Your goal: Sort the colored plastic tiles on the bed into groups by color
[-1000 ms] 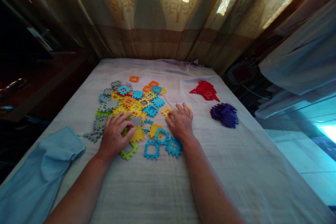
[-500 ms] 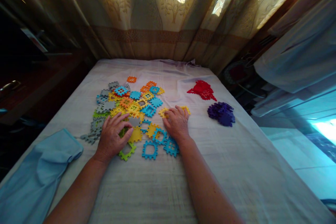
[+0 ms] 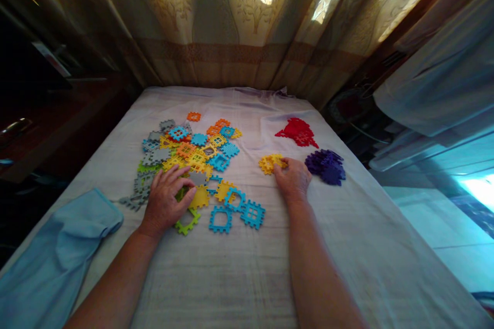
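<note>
We locate the yellow tiles (image 3: 270,164) lying flat on the surface (image 3: 239,277), directly to the left of the right hand (image 3: 295,180) and slightly farther from us. The thumb and fingertips of this hand bear on the right edge of the yellow tiles and cover part of it. Its fingers are bent inward; we cannot tell whether they grip the tiles or only press against them.

To the right of the same hand, just beside the knuckles, we find the purple tiles (image 3: 326,167), stacked in a heap. The red tiles (image 3: 299,132) lie beyond both groups.

We note the left hand (image 3: 166,199) laid over the near left part of the pile (image 3: 197,158) (grey, yellow, blue, orange and green pieces, many overlapping). Its fingers are loosely bent, with the thumb spread apart, and we see no piece clasped in it. A green frame (image 3: 188,221) lies just below its thumb. Between the two hands, and nearer to us, three blue tiles (image 3: 252,214) form the pile's near right edge.
</note>
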The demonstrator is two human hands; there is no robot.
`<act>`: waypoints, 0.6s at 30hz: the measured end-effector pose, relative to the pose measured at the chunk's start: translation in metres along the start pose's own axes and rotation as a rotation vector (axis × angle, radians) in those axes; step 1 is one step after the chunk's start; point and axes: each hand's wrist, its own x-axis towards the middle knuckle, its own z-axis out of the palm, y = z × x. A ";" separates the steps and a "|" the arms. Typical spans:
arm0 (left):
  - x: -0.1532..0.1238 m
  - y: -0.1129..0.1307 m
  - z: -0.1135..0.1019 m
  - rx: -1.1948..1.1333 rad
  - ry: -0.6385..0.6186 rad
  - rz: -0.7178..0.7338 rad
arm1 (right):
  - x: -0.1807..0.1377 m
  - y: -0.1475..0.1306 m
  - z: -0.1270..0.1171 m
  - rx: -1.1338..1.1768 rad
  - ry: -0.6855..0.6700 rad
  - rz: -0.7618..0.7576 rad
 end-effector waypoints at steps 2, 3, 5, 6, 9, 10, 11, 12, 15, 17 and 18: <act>0.000 0.000 0.000 0.004 0.003 0.009 | -0.001 -0.001 0.001 0.019 0.020 -0.014; 0.000 0.000 0.000 0.007 0.005 0.012 | -0.001 -0.003 0.001 0.033 0.039 -0.029; 0.000 0.000 0.000 0.011 0.011 0.020 | -0.001 -0.008 -0.001 0.070 0.083 -0.081; 0.000 0.000 0.000 0.012 0.013 0.024 | -0.002 -0.012 -0.001 0.092 0.099 -0.117; 0.000 0.000 0.000 0.014 0.013 0.029 | -0.008 -0.031 -0.004 0.180 0.039 -0.273; 0.000 0.000 0.000 0.014 0.012 0.028 | -0.012 -0.039 -0.004 0.213 -0.035 -0.332; 0.000 0.000 0.000 0.014 0.010 0.024 | -0.016 -0.048 -0.005 0.240 -0.132 -0.388; 0.000 0.000 0.000 0.013 0.008 0.019 | -0.020 -0.056 -0.006 0.256 -0.241 -0.438; 0.000 0.001 0.000 0.009 0.001 0.006 | -0.033 -0.075 -0.011 0.227 -0.501 -0.530; 0.000 0.001 0.000 0.006 -0.003 0.004 | -0.039 -0.084 -0.014 0.168 -0.576 -0.573; 0.000 0.001 0.000 0.004 -0.006 0.004 | -0.042 -0.087 -0.016 0.139 -0.596 -0.592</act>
